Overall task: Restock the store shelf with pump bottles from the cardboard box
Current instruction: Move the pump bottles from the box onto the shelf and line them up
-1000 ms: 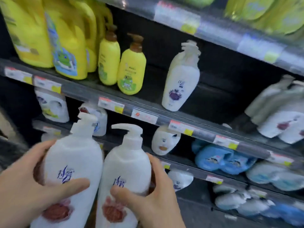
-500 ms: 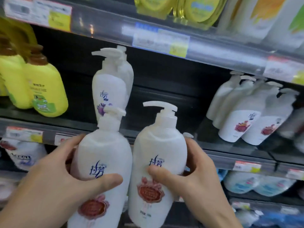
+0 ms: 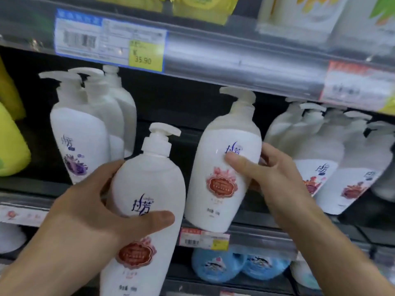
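The left hand (image 3: 85, 212) grips a white plastic pump bottle with a red floral label (image 3: 147, 210), thumb laid across its front just under the blue lettering and fingers curled round its left side. This bottle stands nearly upright in front of the shelf, low in the view, its pump head pointing right.

The right hand (image 3: 275, 180) holds a second white pump bottle with the same red label (image 3: 222, 174), thumb pressed on the front beside the blue lettering, fingers wrapped behind its right side. This one is raised higher and tilted to the right; its base hangs over the grey front edge of the middle shelf (image 3: 267, 233), in the gap between two standing groups of bottles. Whether the base touches the shelf cannot be told.

To the left of that gap stands a row of white pump bottles with purple labels (image 3: 79, 142), one behind another. To the right a cluster of white pump bottles with red labels (image 3: 333, 163) leans leftward. At the far left edge are yellow plastic bottles (image 3: 10, 142).

Above, the edge of the upper shelf carries a blue-bordered price tag with a yellow patch reading 35.90 (image 3: 111, 39). Below the middle shelf lie blue soft refill pouches (image 3: 239, 263)
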